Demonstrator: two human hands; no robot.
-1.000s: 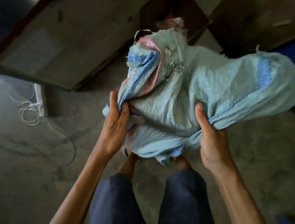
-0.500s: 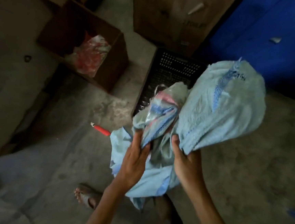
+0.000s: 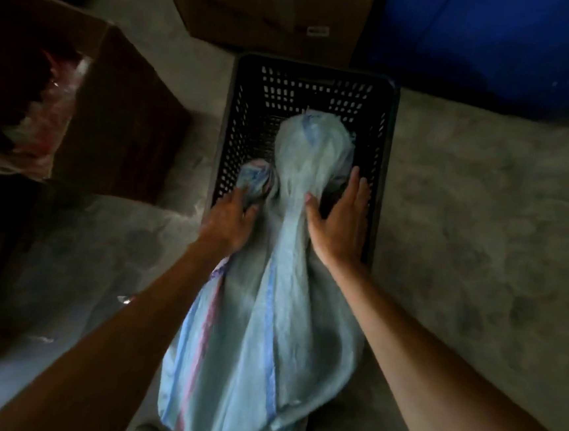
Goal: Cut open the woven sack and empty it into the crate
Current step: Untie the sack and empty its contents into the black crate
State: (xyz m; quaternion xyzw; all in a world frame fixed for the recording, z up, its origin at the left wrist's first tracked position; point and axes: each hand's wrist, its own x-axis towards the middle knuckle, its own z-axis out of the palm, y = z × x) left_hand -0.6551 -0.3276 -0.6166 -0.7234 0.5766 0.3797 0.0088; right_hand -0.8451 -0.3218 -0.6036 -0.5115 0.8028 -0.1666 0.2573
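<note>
The pale blue woven sack (image 3: 266, 334) with blue and pink stripes hangs between my arms, its far end drooping into the black perforated plastic crate (image 3: 383, 148) on the concrete floor. My left hand (image 3: 231, 221) grips a bunched fold of the sack at the crate's near left edge. My right hand (image 3: 339, 220) rests against the sack's right side with the fingers stretched out over the crate's near rim. What lies inside the crate under the sack is hidden.
An open brown cardboard box (image 3: 123, 112) with red and clear plastic inside stands left of the crate. Another cardboard box (image 3: 277, 12) sits behind the crate, and a blue container (image 3: 504, 45) is at the back right. Bare concrete floor (image 3: 481, 232) stretches to the right.
The sack has gone from held high and bunched to lowered, its far end now inside the crate. My view turned toward the crate, and my right hand loosened from a grip to flat fingers.
</note>
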